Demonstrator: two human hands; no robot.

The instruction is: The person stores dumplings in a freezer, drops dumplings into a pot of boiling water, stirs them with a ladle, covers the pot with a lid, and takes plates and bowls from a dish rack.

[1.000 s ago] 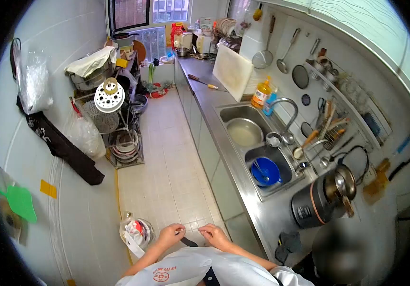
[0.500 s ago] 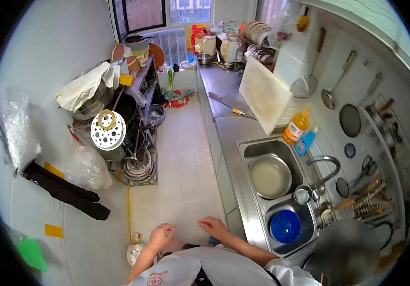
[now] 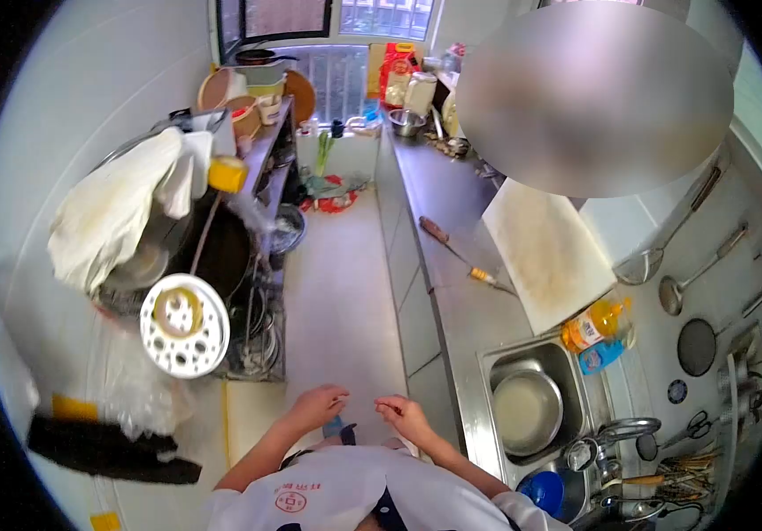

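Observation:
Both hands are in front of the white top at the bottom centre, above the floor, a small gap between them. My left hand [image 3: 321, 405] has its fingers curled towards the right; whether they hold anything is too small to tell. My right hand [image 3: 400, 414] has its fingers bent inward, thumb side towards the left hand, with nothing clear to see in it. The steel counter edge and the double sink [image 3: 484, 389] lie to the right of my right hand. In the sink stands a metal pot [image 3: 527, 412] of cloudy liquid, with a blue bowl [image 3: 542, 492] in the nearer basin.
A rack with a white perforated disc [image 3: 185, 354] and a white cloth [image 3: 115, 208] stands at left. A cutting board [image 3: 549, 257] leans beside a long-handled tool [image 3: 456, 250] on the counter. Bottles [image 3: 595, 326] stand behind the sink. Utensils hang on the right wall.
The view has shifted, so the rack looks larger and the sink lies lower. My hands have come closer together. A grey blurred patch now covers the upper right.

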